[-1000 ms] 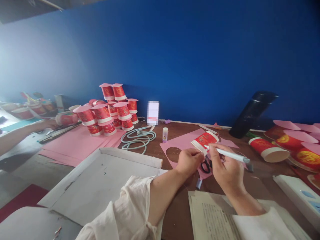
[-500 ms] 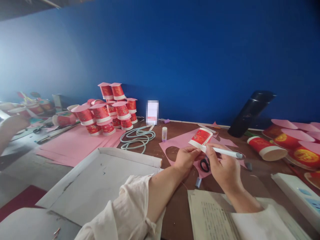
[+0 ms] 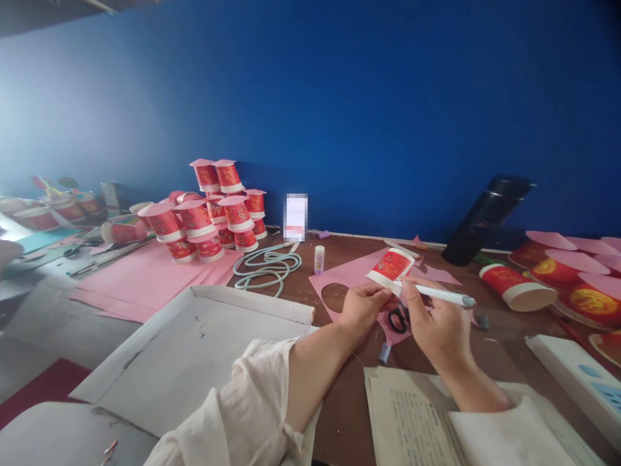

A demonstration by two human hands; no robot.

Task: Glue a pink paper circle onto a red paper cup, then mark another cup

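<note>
My left hand (image 3: 365, 309) is closed on a red paper cup (image 3: 392, 264) with gold print, pinching it near its white rim. The cup is tilted, mouth toward the lower left. My right hand (image 3: 439, 323) grips a white pen (image 3: 441, 294), whose tip end points at the cup's lower edge; the tip itself is too small to make out. Beneath the hands lies pink paper (image 3: 339, 277) with round holes cut from it. Black-handled scissors (image 3: 398, 319) lie on it, their blades hidden by the hands.
Stacked red cups (image 3: 194, 220) with pink tops stand left, behind pink sheets (image 3: 155, 278). A coiled pale cable (image 3: 266, 265) and a glue stick (image 3: 319, 260) lie mid-table. A black flask (image 3: 485, 220) leans against the blue wall. A white power strip (image 3: 577, 382) sits right, printed sheets (image 3: 407, 414) nearer.
My right hand and the pen have shifted slightly right, while the cup stays almost in place. At the far left, another person's arm has drawn back mostly out of view.
</note>
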